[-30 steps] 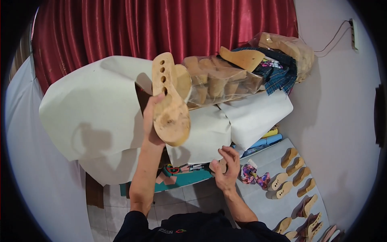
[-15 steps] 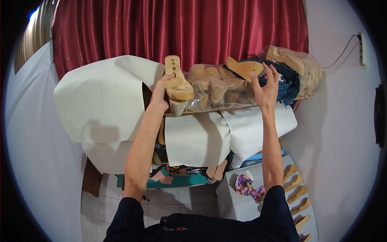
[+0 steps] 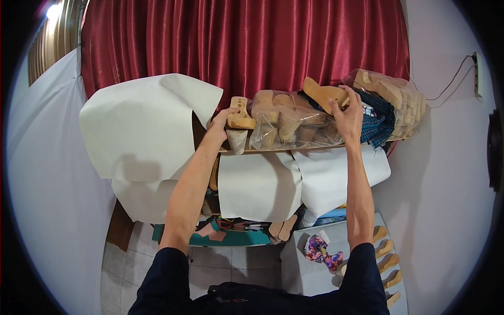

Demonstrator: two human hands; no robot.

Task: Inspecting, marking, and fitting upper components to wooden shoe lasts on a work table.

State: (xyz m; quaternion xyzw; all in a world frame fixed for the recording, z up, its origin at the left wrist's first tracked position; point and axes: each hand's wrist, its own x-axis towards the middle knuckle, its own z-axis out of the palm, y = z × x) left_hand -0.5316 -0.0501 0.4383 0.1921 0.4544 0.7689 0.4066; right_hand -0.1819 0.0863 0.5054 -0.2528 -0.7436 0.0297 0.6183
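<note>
A wooden shoe sole is sitting on the shelf, gripped by the left hand with fingers curled around it. The right hand is closing on another wooden sole atop a clear plastic bag of soles. White paper sheets are hanging below, a red curtain behind.

2 hands, 2 clear bags of wooden soles, 3 paper sheets
</note>
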